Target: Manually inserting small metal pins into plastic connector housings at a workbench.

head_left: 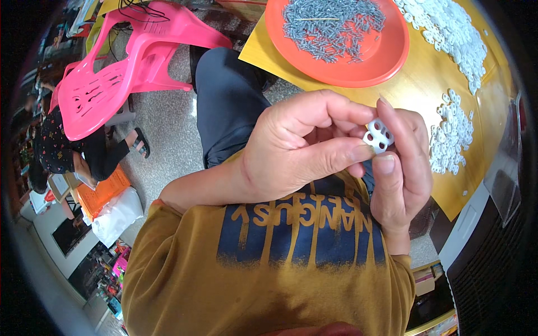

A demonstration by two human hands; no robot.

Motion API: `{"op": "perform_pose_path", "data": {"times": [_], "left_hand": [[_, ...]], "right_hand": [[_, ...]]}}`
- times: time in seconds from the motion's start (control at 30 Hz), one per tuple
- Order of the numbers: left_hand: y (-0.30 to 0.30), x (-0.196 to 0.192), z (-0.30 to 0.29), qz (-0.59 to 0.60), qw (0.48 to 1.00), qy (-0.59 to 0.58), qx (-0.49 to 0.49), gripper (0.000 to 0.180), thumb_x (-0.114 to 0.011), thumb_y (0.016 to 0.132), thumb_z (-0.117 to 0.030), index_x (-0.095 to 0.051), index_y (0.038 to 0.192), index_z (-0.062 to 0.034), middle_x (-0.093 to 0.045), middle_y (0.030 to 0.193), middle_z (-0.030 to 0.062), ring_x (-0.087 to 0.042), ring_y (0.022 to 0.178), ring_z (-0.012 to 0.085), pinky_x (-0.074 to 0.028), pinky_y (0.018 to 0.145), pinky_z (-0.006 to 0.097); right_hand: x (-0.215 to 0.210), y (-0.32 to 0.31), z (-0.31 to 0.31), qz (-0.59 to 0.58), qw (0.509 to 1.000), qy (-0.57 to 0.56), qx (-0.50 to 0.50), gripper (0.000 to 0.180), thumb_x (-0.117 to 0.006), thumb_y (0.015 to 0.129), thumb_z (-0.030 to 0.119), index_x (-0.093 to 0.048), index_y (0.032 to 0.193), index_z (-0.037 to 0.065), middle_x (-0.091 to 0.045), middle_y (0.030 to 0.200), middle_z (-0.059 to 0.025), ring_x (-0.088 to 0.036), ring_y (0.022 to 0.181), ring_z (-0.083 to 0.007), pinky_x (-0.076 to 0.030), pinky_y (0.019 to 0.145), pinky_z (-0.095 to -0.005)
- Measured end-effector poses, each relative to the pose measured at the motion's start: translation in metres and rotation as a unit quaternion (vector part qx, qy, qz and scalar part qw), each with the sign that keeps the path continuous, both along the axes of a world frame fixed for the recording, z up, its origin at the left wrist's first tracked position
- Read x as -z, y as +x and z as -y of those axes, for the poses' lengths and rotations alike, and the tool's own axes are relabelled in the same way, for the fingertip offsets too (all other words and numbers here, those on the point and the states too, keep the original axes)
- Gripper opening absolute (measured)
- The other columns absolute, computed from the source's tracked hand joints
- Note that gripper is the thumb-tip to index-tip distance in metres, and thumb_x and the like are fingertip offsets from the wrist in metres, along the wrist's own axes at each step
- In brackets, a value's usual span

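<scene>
Both of my hands meet in front of my chest around a small white plastic piece [379,136] with several oval holes. My left hand [305,147] pinches its left side, thumb below and fingers curled above. From the other side, the thumb and fingers of my right hand [402,162] close on the same piece. Part of its edge is hidden by my fingertips. Just beyond the hands, an orange-red round tray [336,75] holds a heap of small grey metal parts [319,39], too small to tell screws from springs. A thin pale stick [316,19] lies on the heap.
The yellow tabletop [414,95] bears a large pile of white plastic pieces [454,42] at the far right and a smaller pile [450,134] nearer. A pink plastic chair [112,78] stands at the left; beyond it is another person [61,145] near a white bag [119,215].
</scene>
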State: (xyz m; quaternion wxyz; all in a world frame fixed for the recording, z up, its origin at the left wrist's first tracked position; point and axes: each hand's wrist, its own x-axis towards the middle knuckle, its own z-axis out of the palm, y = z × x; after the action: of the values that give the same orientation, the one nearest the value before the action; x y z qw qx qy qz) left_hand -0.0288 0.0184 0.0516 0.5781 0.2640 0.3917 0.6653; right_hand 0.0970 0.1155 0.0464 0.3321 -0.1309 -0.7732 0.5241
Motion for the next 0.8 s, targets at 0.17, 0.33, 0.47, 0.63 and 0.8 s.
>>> {"op": "perform_pose_path", "data": {"times": [0.17,0.33,0.47,0.63,0.8], "left_hand": [[0.003,0.003,0.001,-0.026,1.0,0.008,-0.003,0.026,-0.051,0.081,0.002,-0.044,0.106,-0.0019,-0.057,0.089,0.0123,-0.058,0.069,0.0125,-0.049,0.06,0.022],[0.004,0.004,0.0,-0.036,0.999,0.017,-0.009,0.025,-0.052,0.081,0.001,-0.044,0.104,-0.0019,-0.057,0.088,0.0118,-0.058,0.066,0.0117,-0.049,0.058,0.021],[0.006,0.004,0.001,-0.056,0.998,0.011,-0.011,0.025,-0.053,0.081,-0.002,-0.044,0.104,-0.0017,-0.057,0.087,0.0106,-0.055,0.063,0.0094,-0.047,0.055,0.02],[0.008,0.002,-0.001,-0.058,0.998,0.004,-0.01,0.027,-0.054,0.081,-0.005,-0.043,0.105,-0.0021,-0.056,0.085,0.0093,-0.053,0.061,0.008,-0.045,0.053,0.018],[0.013,0.0,0.0,-0.01,0.999,-0.003,-0.041,0.02,-0.055,0.08,-0.003,-0.046,0.098,-0.0005,-0.054,0.079,0.003,-0.051,0.062,0.004,-0.044,0.054,0.016]], "right_hand": [[0.004,0.001,0.004,-0.021,1.0,-0.019,0.015,0.031,-0.05,0.081,0.009,-0.051,0.108,-0.007,-0.053,0.085,-0.0115,-0.049,0.075,-0.0183,-0.04,0.066,-0.0263],[0.005,0.001,0.004,-0.035,0.999,-0.025,0.015,0.031,-0.048,0.083,0.012,-0.051,0.107,-0.007,-0.052,0.087,-0.0123,-0.049,0.075,-0.0177,-0.04,0.067,-0.0261],[0.007,0.003,0.004,-0.032,0.999,-0.027,0.01,0.032,-0.046,0.085,0.014,-0.05,0.108,-0.007,-0.052,0.087,-0.0124,-0.048,0.076,-0.0173,-0.04,0.067,-0.0262],[0.012,0.002,0.005,-0.055,0.998,-0.039,0.016,0.034,-0.044,0.086,0.016,-0.049,0.109,-0.007,-0.052,0.088,-0.0124,-0.047,0.075,-0.0164,-0.039,0.066,-0.0256],[0.013,0.002,0.007,-0.06,0.997,-0.047,0.016,0.033,-0.044,0.086,0.016,-0.049,0.108,-0.007,-0.052,0.087,-0.012,-0.047,0.074,-0.016,-0.038,0.065,-0.0252]]}}
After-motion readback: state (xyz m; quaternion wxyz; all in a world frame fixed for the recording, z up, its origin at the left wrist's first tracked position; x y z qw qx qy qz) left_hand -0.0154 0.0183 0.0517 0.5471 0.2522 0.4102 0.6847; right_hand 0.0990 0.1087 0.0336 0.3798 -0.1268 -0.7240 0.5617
